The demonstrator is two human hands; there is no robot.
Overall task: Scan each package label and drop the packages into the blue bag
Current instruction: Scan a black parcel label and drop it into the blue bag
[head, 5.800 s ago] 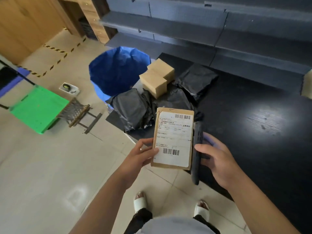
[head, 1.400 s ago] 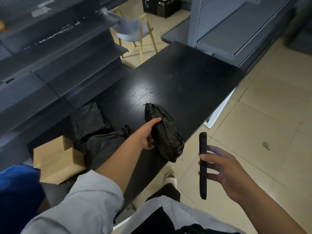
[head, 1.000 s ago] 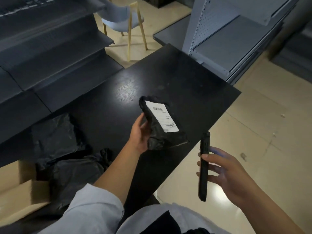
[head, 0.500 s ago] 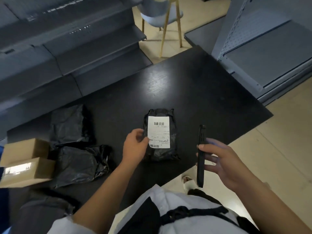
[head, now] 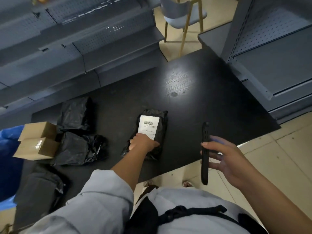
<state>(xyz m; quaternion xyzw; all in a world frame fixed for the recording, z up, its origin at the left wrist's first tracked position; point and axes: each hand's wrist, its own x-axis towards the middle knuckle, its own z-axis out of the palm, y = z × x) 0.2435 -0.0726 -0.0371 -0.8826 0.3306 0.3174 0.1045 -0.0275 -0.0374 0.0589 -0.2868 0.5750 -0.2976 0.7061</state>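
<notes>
A black plastic package lies on the black table with its white barcode label facing up. My left hand grips the package's near end, covering the label's lower edge. My right hand holds a black handheld scanner edge-on, to the right of the package and apart from it. A strip of the blue bag shows at the left edge, partly hidden by boxes.
Two cardboard boxes and several black bagged packages lie at the table's left end. Grey metal shelving runs behind the table, more shelving stands right, and a chair stands beyond.
My left hand picked the black package off the table, turned it label-up and set it flat in front of me. My view swung from the blue bag toward the table's right end.
</notes>
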